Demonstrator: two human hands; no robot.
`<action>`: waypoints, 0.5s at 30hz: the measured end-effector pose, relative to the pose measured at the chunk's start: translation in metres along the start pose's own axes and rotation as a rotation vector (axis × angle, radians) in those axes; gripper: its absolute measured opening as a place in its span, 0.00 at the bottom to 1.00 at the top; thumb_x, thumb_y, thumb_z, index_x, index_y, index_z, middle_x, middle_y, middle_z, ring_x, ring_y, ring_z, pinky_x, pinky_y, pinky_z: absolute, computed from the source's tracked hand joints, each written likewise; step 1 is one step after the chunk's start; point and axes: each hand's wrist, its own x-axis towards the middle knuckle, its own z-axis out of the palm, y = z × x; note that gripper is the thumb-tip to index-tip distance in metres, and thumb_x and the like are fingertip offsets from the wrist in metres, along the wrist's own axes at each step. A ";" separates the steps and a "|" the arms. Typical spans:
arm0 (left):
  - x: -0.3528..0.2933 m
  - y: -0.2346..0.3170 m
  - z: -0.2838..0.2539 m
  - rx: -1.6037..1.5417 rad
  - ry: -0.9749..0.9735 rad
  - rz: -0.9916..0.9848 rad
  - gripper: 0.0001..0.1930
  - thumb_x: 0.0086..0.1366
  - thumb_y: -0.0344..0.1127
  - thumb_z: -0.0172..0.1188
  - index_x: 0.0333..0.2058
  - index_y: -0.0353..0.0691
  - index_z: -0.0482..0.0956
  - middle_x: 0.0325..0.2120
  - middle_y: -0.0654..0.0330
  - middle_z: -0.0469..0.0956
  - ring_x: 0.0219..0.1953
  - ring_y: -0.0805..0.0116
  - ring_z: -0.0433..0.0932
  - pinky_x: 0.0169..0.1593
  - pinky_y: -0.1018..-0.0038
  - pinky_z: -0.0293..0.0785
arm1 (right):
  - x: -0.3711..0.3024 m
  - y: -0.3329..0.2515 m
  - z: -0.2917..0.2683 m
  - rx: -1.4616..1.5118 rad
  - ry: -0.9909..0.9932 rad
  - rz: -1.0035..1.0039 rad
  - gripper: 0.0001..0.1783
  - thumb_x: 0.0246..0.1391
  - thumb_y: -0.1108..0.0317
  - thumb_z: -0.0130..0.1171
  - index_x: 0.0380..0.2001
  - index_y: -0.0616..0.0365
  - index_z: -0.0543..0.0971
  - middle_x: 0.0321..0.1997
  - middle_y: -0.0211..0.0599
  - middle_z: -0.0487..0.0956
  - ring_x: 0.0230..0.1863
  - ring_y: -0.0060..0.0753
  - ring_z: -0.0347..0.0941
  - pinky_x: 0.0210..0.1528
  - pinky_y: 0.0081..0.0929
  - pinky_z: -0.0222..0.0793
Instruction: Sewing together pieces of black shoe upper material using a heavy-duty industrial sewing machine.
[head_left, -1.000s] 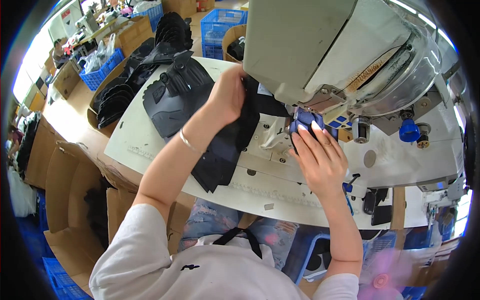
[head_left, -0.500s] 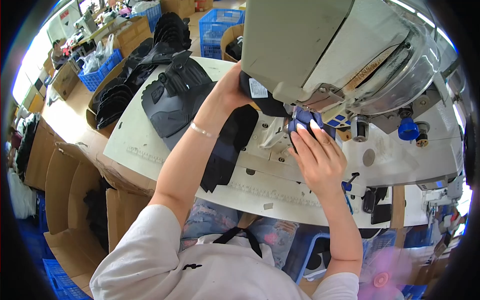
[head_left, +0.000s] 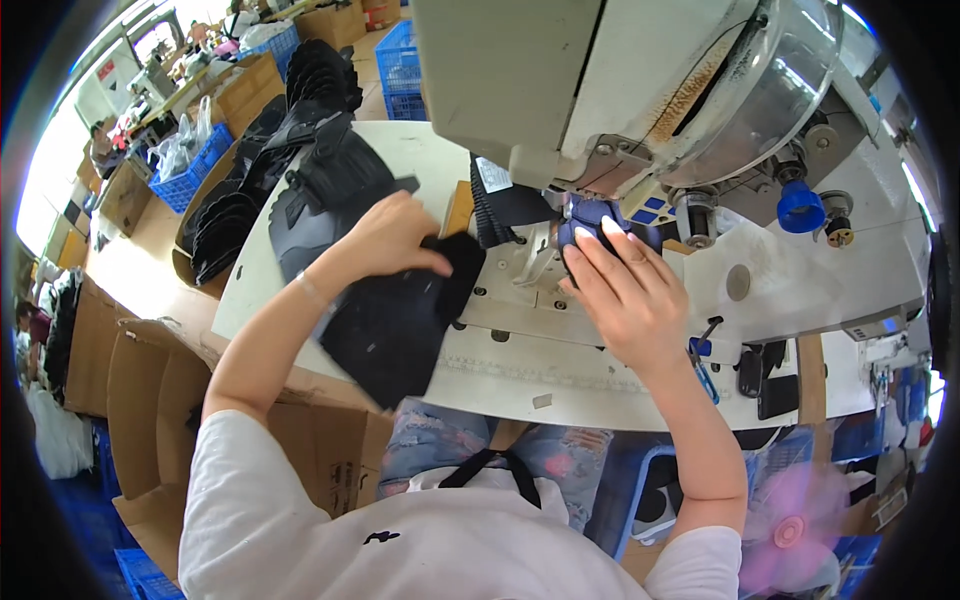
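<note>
My left hand [head_left: 400, 240] is over the left part of the machine table, its fingers closed on the edge of a black fabric piece [head_left: 390, 335], blurred by motion. The piece tilts over the table's front edge. Under the sewing machine head [head_left: 510, 80], a dark blue piece [head_left: 590, 212] lies by the needle area. My right hand [head_left: 632, 300] rests on it with fingers stretched out. A black ribbed piece with a white label [head_left: 512, 205] lies between my hands, partly beneath the machine head. More black shaped pieces [head_left: 335, 180] are stacked beyond my left hand.
An open cardboard box [head_left: 150, 400] stands at the left, below the white table [head_left: 245, 290]. A blue-handled tool [head_left: 705, 375] and a dark phone-like object [head_left: 778, 397] lie at right. A pink fan [head_left: 788, 530] and a blue crate [head_left: 640, 490] are lower right.
My left hand has let go of the labelled black piece beside the machine and moved left and nearer, taking hold of a black fabric piece. My right hand stays on the dark blue piece.
</note>
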 end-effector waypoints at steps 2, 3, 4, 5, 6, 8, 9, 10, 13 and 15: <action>-0.019 0.018 -0.034 -0.220 -0.071 0.174 0.27 0.52 0.57 0.74 0.25 0.34 0.81 0.24 0.52 0.77 0.36 0.52 0.76 0.49 0.62 0.70 | -0.001 0.000 0.000 -0.003 0.002 -0.004 0.17 0.52 0.56 0.71 0.41 0.55 0.86 0.48 0.34 0.85 0.53 0.41 0.80 0.54 0.39 0.79; -0.023 0.024 -0.051 -0.212 -0.075 0.186 0.27 0.52 0.57 0.74 0.25 0.34 0.81 0.24 0.52 0.77 0.36 0.52 0.76 0.49 0.62 0.70 | -0.002 -0.001 0.000 -0.002 0.015 0.000 0.18 0.53 0.56 0.71 0.42 0.54 0.86 0.50 0.35 0.85 0.54 0.42 0.80 0.55 0.39 0.78; -0.026 0.028 -0.066 -0.324 0.028 0.083 0.24 0.53 0.53 0.75 0.24 0.34 0.80 0.22 0.54 0.75 0.34 0.55 0.74 0.48 0.64 0.69 | -0.002 -0.001 0.000 -0.009 0.001 0.014 0.18 0.53 0.56 0.71 0.42 0.54 0.86 0.50 0.35 0.85 0.54 0.42 0.80 0.55 0.39 0.78; -0.028 0.033 -0.076 -0.416 0.084 -0.088 0.22 0.53 0.49 0.77 0.24 0.35 0.79 0.21 0.56 0.73 0.33 0.57 0.73 0.47 0.65 0.68 | -0.002 -0.001 0.000 -0.020 0.004 0.006 0.17 0.53 0.56 0.70 0.42 0.54 0.86 0.50 0.35 0.84 0.54 0.42 0.80 0.55 0.39 0.78; -0.024 0.034 -0.082 -0.441 0.211 -0.131 0.19 0.53 0.43 0.77 0.24 0.35 0.77 0.19 0.59 0.70 0.30 0.66 0.71 0.42 0.66 0.67 | -0.002 -0.002 0.001 -0.024 0.008 -0.014 0.17 0.52 0.57 0.70 0.42 0.54 0.86 0.50 0.35 0.84 0.55 0.43 0.80 0.56 0.39 0.78; -0.010 0.037 -0.084 -0.525 0.264 -0.240 0.18 0.57 0.42 0.76 0.25 0.35 0.79 0.20 0.65 0.75 0.28 0.77 0.73 0.34 0.72 0.69 | -0.002 -0.002 0.001 0.003 -0.020 -0.020 0.16 0.53 0.58 0.69 0.42 0.54 0.86 0.50 0.35 0.84 0.54 0.44 0.80 0.57 0.39 0.77; -0.001 0.039 -0.080 -0.775 0.252 -0.345 0.17 0.59 0.42 0.75 0.26 0.34 0.80 0.23 0.66 0.77 0.27 0.80 0.74 0.31 0.76 0.69 | -0.002 -0.001 0.001 -0.014 -0.033 -0.034 0.16 0.53 0.58 0.69 0.42 0.55 0.86 0.50 0.35 0.84 0.54 0.44 0.80 0.57 0.40 0.77; 0.008 0.039 -0.078 -1.039 0.238 -0.396 0.16 0.61 0.41 0.74 0.27 0.33 0.82 0.25 0.68 0.80 0.27 0.84 0.75 0.28 0.80 0.69 | -0.002 0.000 0.001 -0.040 -0.029 -0.044 0.16 0.54 0.58 0.68 0.41 0.55 0.86 0.50 0.35 0.84 0.53 0.44 0.80 0.57 0.40 0.77; 0.031 0.043 -0.073 -1.210 0.278 -0.428 0.14 0.63 0.38 0.72 0.36 0.30 0.85 0.29 0.67 0.82 0.28 0.84 0.78 0.29 0.84 0.71 | -0.003 0.003 0.001 -0.062 -0.019 -0.081 0.13 0.54 0.61 0.67 0.40 0.55 0.86 0.50 0.36 0.84 0.52 0.42 0.81 0.56 0.38 0.78; 0.041 0.046 -0.072 -1.265 0.276 -0.384 0.14 0.63 0.35 0.71 0.43 0.31 0.85 0.32 0.64 0.84 0.31 0.82 0.80 0.34 0.83 0.75 | -0.003 0.004 0.000 -0.073 -0.020 -0.102 0.11 0.53 0.65 0.66 0.40 0.55 0.87 0.50 0.34 0.84 0.50 0.40 0.81 0.54 0.37 0.78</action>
